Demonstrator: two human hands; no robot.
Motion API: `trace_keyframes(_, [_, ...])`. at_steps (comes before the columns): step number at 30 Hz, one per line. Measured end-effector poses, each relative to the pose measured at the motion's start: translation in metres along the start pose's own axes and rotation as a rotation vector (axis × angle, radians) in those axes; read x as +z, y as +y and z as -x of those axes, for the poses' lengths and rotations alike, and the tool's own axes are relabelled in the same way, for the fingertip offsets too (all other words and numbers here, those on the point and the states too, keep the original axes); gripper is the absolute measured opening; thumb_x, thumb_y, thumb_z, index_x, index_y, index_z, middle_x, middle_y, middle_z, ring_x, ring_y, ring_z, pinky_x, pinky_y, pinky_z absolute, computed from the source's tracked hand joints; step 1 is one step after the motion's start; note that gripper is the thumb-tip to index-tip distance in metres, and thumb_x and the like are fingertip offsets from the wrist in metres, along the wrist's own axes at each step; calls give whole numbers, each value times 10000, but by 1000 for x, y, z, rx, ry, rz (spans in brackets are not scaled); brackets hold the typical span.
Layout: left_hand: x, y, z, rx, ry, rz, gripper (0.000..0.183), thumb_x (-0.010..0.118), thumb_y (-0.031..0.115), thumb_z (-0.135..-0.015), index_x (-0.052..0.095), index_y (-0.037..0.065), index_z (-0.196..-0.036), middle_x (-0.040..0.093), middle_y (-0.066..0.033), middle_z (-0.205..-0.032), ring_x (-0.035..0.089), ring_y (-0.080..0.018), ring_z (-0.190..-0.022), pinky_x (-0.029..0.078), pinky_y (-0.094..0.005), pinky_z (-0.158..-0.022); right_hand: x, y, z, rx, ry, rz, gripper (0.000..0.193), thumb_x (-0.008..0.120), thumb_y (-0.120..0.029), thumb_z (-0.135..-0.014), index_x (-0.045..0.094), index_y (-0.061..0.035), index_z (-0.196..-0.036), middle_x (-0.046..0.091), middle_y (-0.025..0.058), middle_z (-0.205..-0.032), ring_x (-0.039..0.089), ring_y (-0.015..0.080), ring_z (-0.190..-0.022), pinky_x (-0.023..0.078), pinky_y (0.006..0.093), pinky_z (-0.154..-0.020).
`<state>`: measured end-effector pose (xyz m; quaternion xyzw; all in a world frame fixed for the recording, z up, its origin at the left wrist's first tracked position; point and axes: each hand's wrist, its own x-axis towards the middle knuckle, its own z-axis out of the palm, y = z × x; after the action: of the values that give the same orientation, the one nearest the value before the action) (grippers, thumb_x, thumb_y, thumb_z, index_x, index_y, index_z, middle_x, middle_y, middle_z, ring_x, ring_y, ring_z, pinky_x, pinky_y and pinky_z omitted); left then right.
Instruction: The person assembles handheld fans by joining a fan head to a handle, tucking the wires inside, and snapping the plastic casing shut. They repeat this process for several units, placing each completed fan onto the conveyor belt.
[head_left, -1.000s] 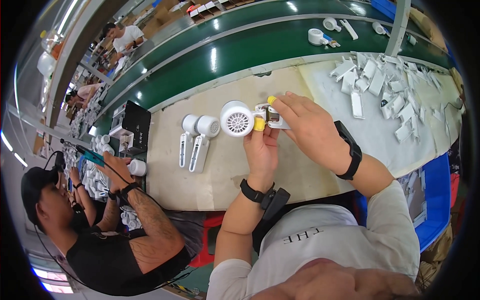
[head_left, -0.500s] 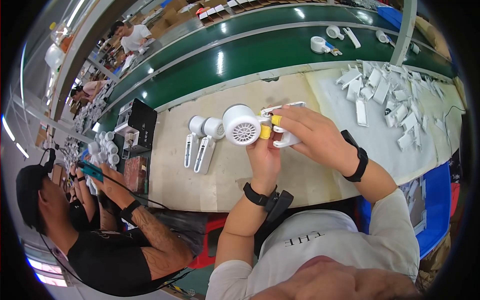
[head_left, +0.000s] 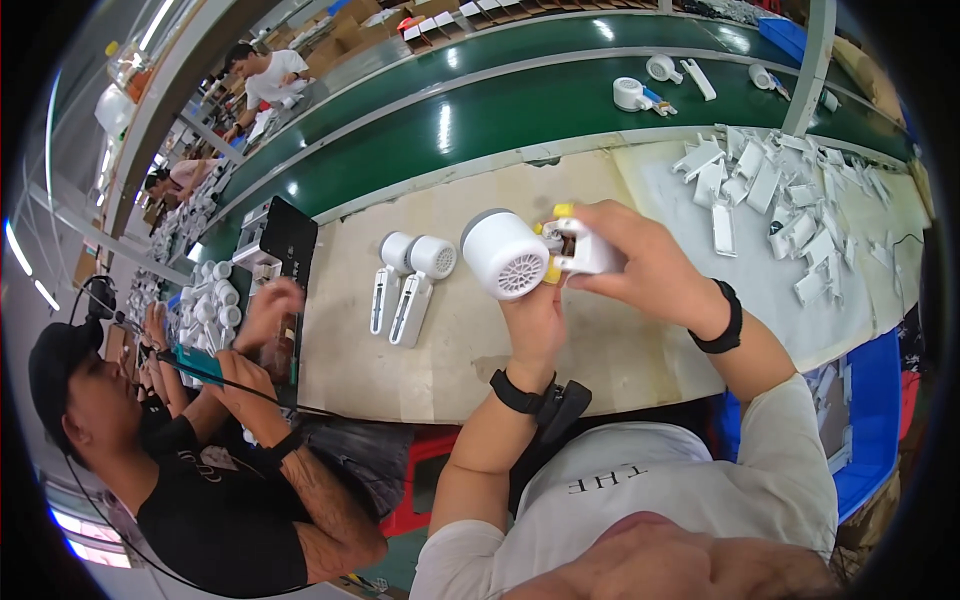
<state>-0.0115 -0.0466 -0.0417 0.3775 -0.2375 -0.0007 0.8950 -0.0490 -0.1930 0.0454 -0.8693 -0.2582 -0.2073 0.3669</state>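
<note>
White handle shell point(head_left: 597, 252) turned since earlier frame, fan head point(head_left: 500, 250) shifted slightly right. Left hand point(head_left: 535, 325) grips fan head from beneath, seemingly steadying it; right hand point(head_left: 655, 265) pinches shell. Both above tabletop point(head_left: 450, 385), between near and far edges.

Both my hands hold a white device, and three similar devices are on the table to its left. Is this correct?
The number is wrong: the head view shows two similar devices, not three, on the table, left of the white device your left hand and right hand hold.
</note>
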Motion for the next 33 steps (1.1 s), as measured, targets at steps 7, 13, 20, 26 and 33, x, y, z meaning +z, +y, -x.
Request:
trace_keyframes(7, [16,7,-4,-88,179,83,354,544,56,-882,462,-1,-1222,520,-99,-1202,531,-184,-1080,470,-323,-908,9,-7,6,-15,102,429,604,712,-74,-656,474,-79,-1212,516,103,-1237,496,298,-1139,441,361,-919])
trace_keyframes(13, [8,3,-2,-74,168,87,337,543,71,-887,481,16,-1214,533,-84,-1195,544,-158,-1041,478,-288,-836,23,-8,3,-54,129,493,609,696,-62,-651,464,-58,-1213,510,87,-1253,497,294,-1141,435,353,-932])
trace_keyframes(20, [9,-1,-1,-84,205,90,305,540,83,-893,495,22,-1188,556,-67,-1141,558,-155,-998,476,-296,-823,43,0,-3,-149,236,562,583,670,-71,-642,484,-59,-1194,515,95,-1240,507,293,-1125,433,356,-938])
trace_keyframes(26, [10,25,-2,67,207,-70,311,557,78,-870,477,7,-1161,559,-100,-1123,560,-230,-1016,458,-371,-871,21,-7,-10,-230,208,271,496,706,-196,-700,526,-36,-1133,569,103,-1108,575,241,-957,462,308,-813])
trace_keyframes(33, [11,34,-1,102,116,-43,342,583,90,-845,460,8,-1153,582,-149,-1066,561,-279,-1023,442,-420,-909,14,9,21,349,-66,-528,280,645,-290,-822,583,-27,-895,553,77,-738,487,163,-635,406,270,-600])
